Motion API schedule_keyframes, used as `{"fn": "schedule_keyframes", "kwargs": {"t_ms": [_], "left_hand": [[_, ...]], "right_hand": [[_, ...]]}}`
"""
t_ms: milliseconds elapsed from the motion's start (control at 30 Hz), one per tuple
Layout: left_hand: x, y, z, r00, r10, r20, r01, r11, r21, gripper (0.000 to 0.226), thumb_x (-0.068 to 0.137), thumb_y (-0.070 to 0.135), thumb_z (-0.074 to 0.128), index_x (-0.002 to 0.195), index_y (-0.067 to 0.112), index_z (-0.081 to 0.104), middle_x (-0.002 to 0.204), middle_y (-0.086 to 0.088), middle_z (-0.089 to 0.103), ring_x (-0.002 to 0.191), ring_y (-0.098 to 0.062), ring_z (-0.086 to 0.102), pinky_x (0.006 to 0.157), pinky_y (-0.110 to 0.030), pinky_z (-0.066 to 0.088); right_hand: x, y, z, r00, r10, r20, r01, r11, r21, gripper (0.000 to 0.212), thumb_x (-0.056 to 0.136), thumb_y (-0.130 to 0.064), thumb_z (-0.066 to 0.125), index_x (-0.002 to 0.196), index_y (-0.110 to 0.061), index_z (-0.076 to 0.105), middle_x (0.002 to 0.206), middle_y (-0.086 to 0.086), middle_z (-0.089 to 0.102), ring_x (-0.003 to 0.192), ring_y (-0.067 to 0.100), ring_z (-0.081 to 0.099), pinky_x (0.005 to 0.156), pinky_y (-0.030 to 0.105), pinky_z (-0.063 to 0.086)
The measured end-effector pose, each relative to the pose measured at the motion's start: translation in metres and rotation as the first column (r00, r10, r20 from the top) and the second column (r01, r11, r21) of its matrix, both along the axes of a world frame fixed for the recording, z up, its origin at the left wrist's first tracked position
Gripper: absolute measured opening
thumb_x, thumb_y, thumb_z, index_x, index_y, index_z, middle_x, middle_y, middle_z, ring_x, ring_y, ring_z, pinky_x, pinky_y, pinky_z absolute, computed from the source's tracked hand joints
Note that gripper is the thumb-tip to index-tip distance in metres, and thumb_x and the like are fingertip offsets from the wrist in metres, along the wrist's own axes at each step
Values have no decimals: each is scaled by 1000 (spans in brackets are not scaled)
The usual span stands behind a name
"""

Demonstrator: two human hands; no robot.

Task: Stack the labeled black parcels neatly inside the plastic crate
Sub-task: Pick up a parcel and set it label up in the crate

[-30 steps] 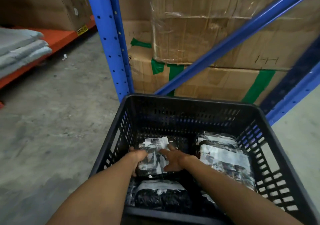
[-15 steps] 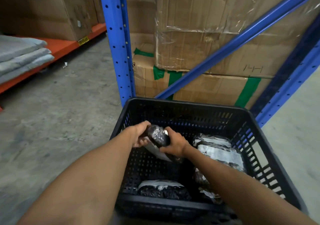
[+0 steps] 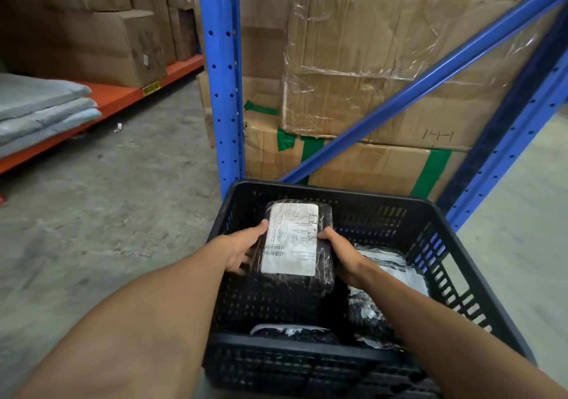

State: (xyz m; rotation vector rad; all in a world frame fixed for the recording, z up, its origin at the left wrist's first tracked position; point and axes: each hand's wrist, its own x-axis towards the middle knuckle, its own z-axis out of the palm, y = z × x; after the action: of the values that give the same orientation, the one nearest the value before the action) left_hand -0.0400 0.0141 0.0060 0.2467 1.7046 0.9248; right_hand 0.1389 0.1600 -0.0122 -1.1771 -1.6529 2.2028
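Note:
A black plastic crate [image 3: 461, 278] with slotted walls stands on the floor in front of me. Above its left half I hold a black parcel [image 3: 295, 245] wrapped in clear film, white label facing up. My left hand [image 3: 244, 249] grips its left edge and my right hand [image 3: 339, 254] grips its right edge. More labeled parcels [image 3: 390, 278] are stacked along the crate's right side. Another parcel [image 3: 292, 332] lies at the near left, partly hidden by the crate's front wall.
Blue rack uprights [image 3: 222, 75] and a diagonal brace [image 3: 430, 78] stand just behind the crate, with taped cardboard boxes [image 3: 384, 60] stacked behind them. An orange shelf [image 3: 116, 97] with folded grey mats [image 3: 40, 109] runs along the left. Grey concrete floor [image 3: 107, 214] surrounds the crate.
Both hands lifted the parcel from the crate's floor and turned it over, so its white label now faces up. My view has risen and shifted left.

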Motion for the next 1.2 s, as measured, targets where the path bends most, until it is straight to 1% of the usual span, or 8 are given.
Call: {"fn": "schedule_keyframes", "kwargs": {"t_ms": [133, 200, 333, 567, 733, 867, 1000, 1200], "left_hand": [[-1, 7, 0, 996, 81, -30, -75, 985, 154, 78, 77, 70, 59, 141, 28, 41, 135, -5, 60, 118, -30, 61, 98, -52, 50], [4, 7, 7, 986, 66, -153, -38, 983, 182, 89, 67, 77, 63, 140, 31, 43, 136, -1, 58, 121, -25, 57, 104, -49, 45], [12, 9, 32, 929, -19, -370, 117, 962, 245, 59, 81, 64, 60, 127, 27, 59, 116, 4, 67, 102, -15, 64, 97, -37, 49], [18, 11, 73, 842, -116, -527, 289, 922, 259, 51, 64, 58, 81, 107, 31, 73, 105, 11, 69, 97, -4, 63, 79, -18, 45], [17, 12, 70, 878, 236, -416, -48, 909, 413, 53, 78, 58, 70, 119, 25, 69, 121, 2, 68, 116, -17, 61, 91, -28, 47], [22, 2, 64, 980, 69, -186, -66, 998, 26, 90, 81, 76, 46, 153, 23, 28, 151, -15, 42, 133, -40, 46, 96, -53, 44], [27, -1, 51, 962, 87, 259, -93, 996, 14, 96, 81, 62, 63, 155, 17, 21, 147, -25, 45, 128, -44, 52, 104, -59, 43], [23, 10, 39, 951, 256, 172, -270, 961, 62, 65, 92, 23, 64, 149, 15, 32, 145, -20, 43, 127, -44, 49, 99, -64, 42]], "right_hand": [[3, 2, -2, 997, 64, 36, -61, 996, -67, 51, 82, -36, 62, 128, -13, 63, 128, 17, 70, 120, 36, 64, 109, 53, 46], [5, 6, 4, 991, 83, 101, -84, 996, 10, 56, 82, -48, 69, 128, -17, 63, 123, 12, 71, 106, 31, 68, 97, 47, 55], [12, 18, 25, 1000, -2, 30, -2, 991, 137, 75, 78, -49, 78, 140, -29, 41, 130, 7, 61, 97, 25, 66, 59, 33, 58], [31, 27, 65, 950, 286, 124, -312, 884, 348, 62, 72, -32, 86, 126, -9, 65, 115, 7, 77, 103, 21, 75, 91, 36, 59], [38, 16, 61, 996, 93, -2, -86, 927, 366, 58, 73, -42, 85, 116, -6, 70, 111, 11, 78, 97, 22, 77, 81, 33, 60], [42, 9, 54, 984, -177, 6, 163, 920, 356, 103, 60, -65, 84, 135, -1, 52, 124, 7, 66, 109, 23, 67, 93, 42, 57], [48, -9, 54, 974, -226, -5, 220, 941, 256, 43, 80, -41, 80, 91, -5, 60, 79, 6, 68, 68, 19, 66, 58, 36, 59], [47, -20, 34, 995, -57, 78, 54, 998, 36, 81, 74, -31, 86, 134, -15, 34, 119, 19, 64, 86, 37, 76, 80, 50, 62]]}}
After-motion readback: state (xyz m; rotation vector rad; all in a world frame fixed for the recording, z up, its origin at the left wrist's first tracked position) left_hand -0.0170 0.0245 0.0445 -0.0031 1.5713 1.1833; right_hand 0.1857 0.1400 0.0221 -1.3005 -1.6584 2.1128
